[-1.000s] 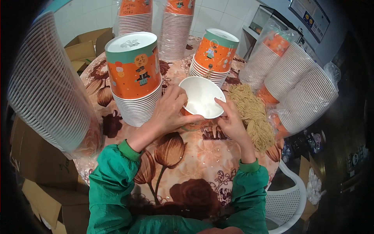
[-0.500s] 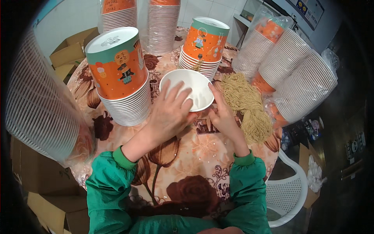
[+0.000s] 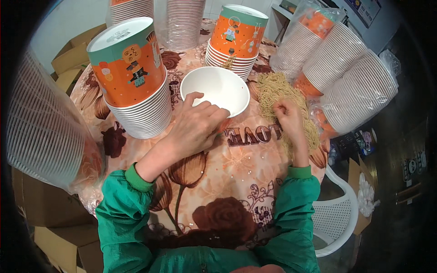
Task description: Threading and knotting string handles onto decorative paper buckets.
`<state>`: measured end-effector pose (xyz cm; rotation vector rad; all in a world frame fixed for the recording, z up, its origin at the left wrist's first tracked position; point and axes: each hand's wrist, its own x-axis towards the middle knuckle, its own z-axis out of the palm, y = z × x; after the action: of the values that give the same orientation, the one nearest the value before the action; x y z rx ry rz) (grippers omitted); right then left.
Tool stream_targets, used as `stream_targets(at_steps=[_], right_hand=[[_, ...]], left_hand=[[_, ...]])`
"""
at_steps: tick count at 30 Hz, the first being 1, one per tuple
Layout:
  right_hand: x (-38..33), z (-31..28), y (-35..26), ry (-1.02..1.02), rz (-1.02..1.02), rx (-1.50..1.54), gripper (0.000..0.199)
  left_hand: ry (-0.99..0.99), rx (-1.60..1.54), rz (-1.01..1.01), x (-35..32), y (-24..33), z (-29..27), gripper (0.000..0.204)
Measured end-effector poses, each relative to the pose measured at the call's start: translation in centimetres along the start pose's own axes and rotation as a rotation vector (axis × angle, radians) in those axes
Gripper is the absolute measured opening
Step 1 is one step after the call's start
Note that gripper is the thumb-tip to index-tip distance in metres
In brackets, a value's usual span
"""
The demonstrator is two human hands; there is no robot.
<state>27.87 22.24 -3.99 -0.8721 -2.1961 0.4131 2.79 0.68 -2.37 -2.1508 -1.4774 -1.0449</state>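
Head view: left hand [image 3: 195,125] at tub [image 3: 223,84], right hand [image 3: 292,120] over string [image 3: 273,86] near right edge of bench [image 3: 239,170]; fingers curled, grips unclear.

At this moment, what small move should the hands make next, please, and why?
Probably the right hand should pinch from the tan strands: it is curled over them, and no strand clearly shows in its grip, while the left hand is at the open cup's near rim.
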Motion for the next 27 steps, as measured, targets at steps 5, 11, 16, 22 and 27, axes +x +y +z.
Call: stream_targets(at_steps=[5,11,16,22,27], right_hand=[[-0.7,1.5,2.1,-0.101,-0.060,-0.228,0.013],[-1.5,3.6,0.5,-0.039,-0.266,-0.383,0.018],[-1.8,4.1,2.4,-0.066,-0.186,-0.442,0.017],[-1.5,3.9,3.5,-0.118,0.016,-0.230,0.009],[-1.4,4.3,4.8,-0.133,0.059,0.001,0.011]], left_hand=[[0.036,-0.009,0.009,0.1,0.2,0.4,0.012],[0.033,0.020,0.007,-0.3,0.0,0.2,0.013],[0.037,0.032,0.012,-0.1,0.0,0.5,0.014],[0.029,0.067,0.004,-0.2,0.1,0.2,0.015],[0.030,0.062,-0.001,-0.2,0.2,0.4,0.016]])
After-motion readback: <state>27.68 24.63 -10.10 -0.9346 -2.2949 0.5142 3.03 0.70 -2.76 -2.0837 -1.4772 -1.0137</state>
